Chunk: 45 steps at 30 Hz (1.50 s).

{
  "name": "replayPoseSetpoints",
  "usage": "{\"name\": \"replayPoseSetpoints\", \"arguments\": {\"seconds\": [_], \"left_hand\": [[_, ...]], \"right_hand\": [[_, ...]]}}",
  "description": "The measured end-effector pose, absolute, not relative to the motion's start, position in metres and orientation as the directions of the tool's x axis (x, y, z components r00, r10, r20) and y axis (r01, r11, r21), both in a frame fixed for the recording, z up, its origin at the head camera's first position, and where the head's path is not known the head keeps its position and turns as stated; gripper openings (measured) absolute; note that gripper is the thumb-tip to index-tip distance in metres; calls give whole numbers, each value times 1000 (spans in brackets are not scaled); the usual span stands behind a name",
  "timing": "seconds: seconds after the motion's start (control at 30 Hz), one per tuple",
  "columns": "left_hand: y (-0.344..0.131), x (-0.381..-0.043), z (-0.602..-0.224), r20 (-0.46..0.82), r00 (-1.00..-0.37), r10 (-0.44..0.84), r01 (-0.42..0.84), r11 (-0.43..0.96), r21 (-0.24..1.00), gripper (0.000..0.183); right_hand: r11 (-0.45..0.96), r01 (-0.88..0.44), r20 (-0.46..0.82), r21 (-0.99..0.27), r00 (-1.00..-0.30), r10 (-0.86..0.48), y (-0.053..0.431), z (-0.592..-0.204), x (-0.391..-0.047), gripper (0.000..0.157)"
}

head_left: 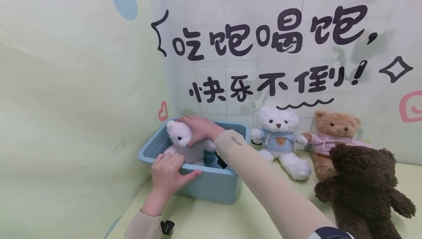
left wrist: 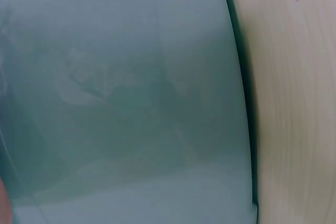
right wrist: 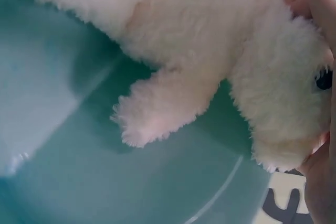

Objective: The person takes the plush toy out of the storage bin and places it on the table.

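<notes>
A white fluffy teddy bear sits inside a blue plastic tub. My right hand grips the bear by its head, with fingers and thumb spread around it. The right wrist view shows the fur of the bear close up, one limb hanging over the tub floor. On the near rim lies my left hand, its fingers hooked over the edge and its thumb along the outer side. In the left wrist view the outer wall of the tub fills most of the picture.
Right of the tub sit a white bear in a blue hoodie and a tan bear in a pink top. A dark brown bear stands nearer. Behind is a wall with black lettering; a pale wall rises at the left.
</notes>
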<state>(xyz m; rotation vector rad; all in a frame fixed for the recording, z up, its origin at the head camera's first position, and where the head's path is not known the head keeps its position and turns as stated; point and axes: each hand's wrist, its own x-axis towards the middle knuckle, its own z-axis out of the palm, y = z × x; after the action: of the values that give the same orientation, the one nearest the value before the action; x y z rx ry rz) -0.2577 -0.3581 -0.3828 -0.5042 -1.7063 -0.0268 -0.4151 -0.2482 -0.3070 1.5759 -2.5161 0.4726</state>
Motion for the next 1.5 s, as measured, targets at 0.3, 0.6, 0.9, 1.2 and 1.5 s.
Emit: {"name": "replayPoseSetpoints", "arguments": {"seconds": [0.3, 0.6, 0.9, 1.2, 1.5], "left_hand": [[-352, -266, -372, 944, -85, 318, 366, 891, -267, 69], [-356, -268, -379, 944, -121, 307, 370, 896, -244, 70], [-360, -266, -381, 948, -120, 294, 358, 904, -235, 70], [-360, -264, -383, 949, -135, 283, 358, 908, -219, 69], [-361, -258, -381, 948, -109, 298, 351, 904, -244, 70]], "right_hand": [[341, -928, 317, -151, -372, -872, -240, -268, -413, 90], [361, -932, 371, -14, -340, -864, -230, -237, -404, 90], [369, -929, 434, 16, -326, -840, -220, -210, -399, 88], [401, -916, 452, 29, -346, -822, -210, -184, -396, 92], [413, -910, 489, 37, -344, -801, -191, -153, -387, 93]]}}
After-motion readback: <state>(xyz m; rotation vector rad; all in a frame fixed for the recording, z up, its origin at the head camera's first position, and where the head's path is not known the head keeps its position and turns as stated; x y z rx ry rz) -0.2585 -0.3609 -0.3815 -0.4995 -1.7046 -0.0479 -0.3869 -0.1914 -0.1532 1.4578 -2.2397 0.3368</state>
